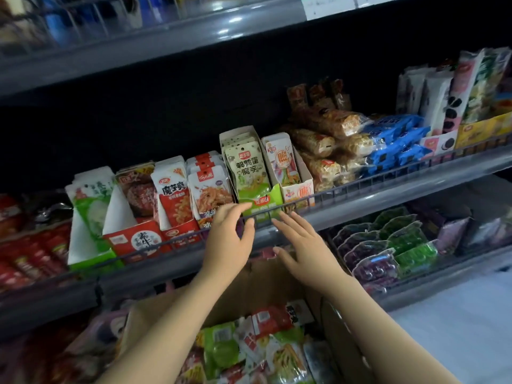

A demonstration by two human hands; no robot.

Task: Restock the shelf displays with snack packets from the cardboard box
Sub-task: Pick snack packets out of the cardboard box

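A brown cardboard box (279, 284) sits below me, filled with several mixed snack packets (257, 347) in green, red and white. On the middle shelf, a row of display cartons holds upright packets; the green-and-white one (248, 173) stands in a green carton (263, 205). My left hand (227, 239) hovers at the shelf's wire rail (360, 182), fingers relaxed, fingertips near the green carton's front. My right hand (302, 245) is just beside it, fingers straight, holding nothing.
Left of the green carton stand red, white and green display cartons (135, 236). To the right lie rice-cake rolls (324, 142), blue packets (393, 142) and tall upright packs (454, 98). A lower shelf holds purple and green pouches (388, 245). An upper shelf (138, 45) overhangs.
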